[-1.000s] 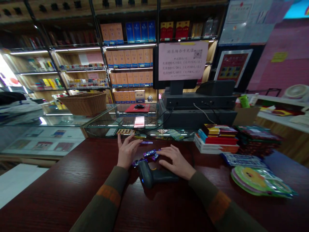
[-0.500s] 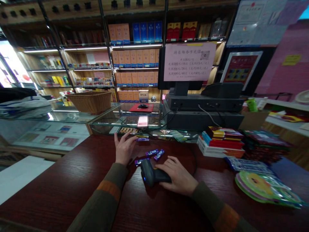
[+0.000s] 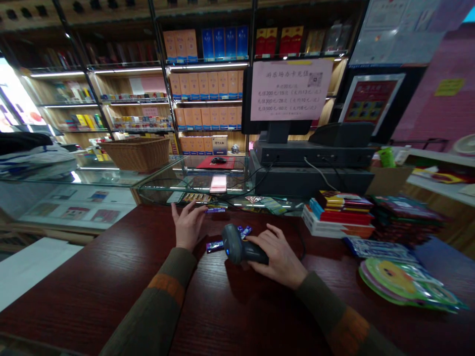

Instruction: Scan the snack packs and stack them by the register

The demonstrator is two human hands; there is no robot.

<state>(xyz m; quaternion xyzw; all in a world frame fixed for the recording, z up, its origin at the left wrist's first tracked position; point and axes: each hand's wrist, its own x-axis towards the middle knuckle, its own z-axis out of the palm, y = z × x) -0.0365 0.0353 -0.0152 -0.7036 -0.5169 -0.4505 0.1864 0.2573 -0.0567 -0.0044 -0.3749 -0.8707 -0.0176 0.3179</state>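
My right hand (image 3: 280,257) grips a dark handheld barcode scanner (image 3: 233,244) by its handle, fingers wrapped round it above the table. A small blue light glows on the scanner's head. Below and behind it lie purple-wrapped snack bars (image 3: 214,246), partly covered by the scanner. To their left, my left hand (image 3: 188,226) is raised with fingers spread. Its fingertips come close to another purple bar (image 3: 215,210) at the table's far edge; whether they touch is unclear.
Stacked snack boxes (image 3: 339,217) and flat green packages (image 3: 406,284) sit on the right of the dark wooden table (image 3: 148,262). Behind stands a cash register (image 3: 315,165) with cables. A glass case (image 3: 178,173), a wicker basket (image 3: 137,153) and stocked shelves are farther back.
The scanner has risen and shifted right with my right hand, now covering more of the bars in the middle. My left hand stays near the far bar, fingers still spread.
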